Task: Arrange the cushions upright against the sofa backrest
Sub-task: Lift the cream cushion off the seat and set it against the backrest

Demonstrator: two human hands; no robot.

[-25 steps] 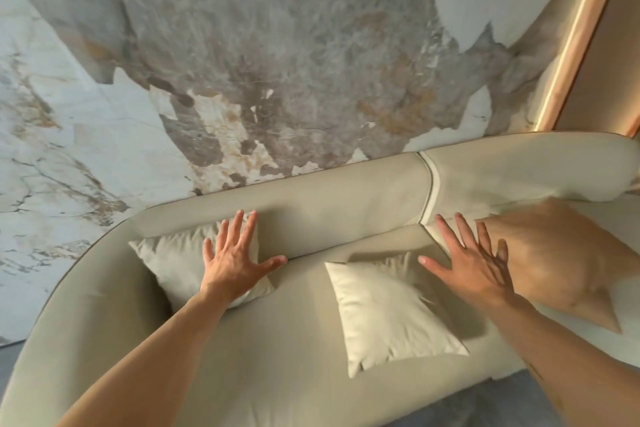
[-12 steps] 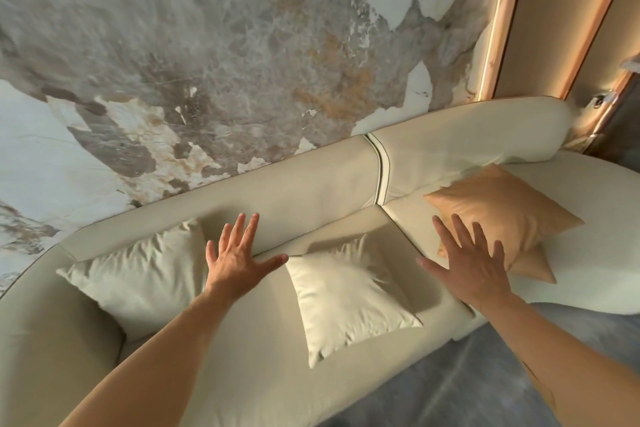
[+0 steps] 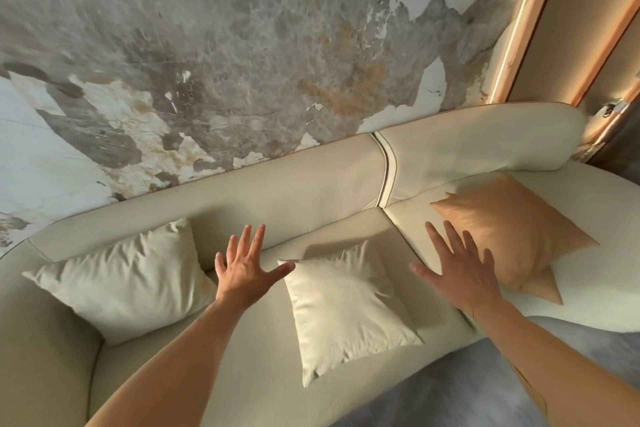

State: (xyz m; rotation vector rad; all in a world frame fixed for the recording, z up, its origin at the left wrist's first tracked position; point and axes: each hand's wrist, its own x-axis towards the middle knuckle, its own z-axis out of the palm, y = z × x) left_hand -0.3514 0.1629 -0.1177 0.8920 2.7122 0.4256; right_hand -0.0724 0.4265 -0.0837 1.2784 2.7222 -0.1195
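Over the sofa [image 3: 311, 191], both hands' grips spread, empty; right hand [image 3: 460, 274] overlaps tan cushion [image 3: 512, 232].

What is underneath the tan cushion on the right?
The tan cushion lies on the pale sofa seat. Seat shows all around it; whatever sits directly beneath is covered.

A marble-patterned wall [image 3: 214, 55] rises beyond the outstretched hands, veined in grey, brown and rust over white patches. Up and to the right of the right hand, a glowing vertical light strip [image 3: 519, 21] borders tan wall panels [image 3: 588, 10], with a second lit strip further right. Below the right forearm lies grey-blue carpet [image 3: 467, 388]. Warm light falls across the scene from the right side.
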